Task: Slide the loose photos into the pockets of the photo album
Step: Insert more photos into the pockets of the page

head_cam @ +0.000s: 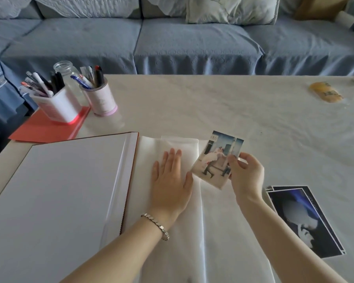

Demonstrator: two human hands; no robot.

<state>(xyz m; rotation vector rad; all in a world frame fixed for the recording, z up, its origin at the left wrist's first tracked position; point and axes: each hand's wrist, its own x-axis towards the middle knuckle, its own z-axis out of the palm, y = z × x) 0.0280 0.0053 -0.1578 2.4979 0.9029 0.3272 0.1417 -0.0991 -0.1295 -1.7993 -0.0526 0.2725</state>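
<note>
white table (pixel 192 103); left hand (pixel 170 180) flat on album page (pixel 147 152), photo (pixel 215 160) in right grip (pixel 245 176)

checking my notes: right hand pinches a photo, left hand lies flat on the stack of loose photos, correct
No. In the head view the left hand lies flat on the album's pocket page, not on the stack of loose photos, which lies apart. The right hand does pinch a photo.
</note>
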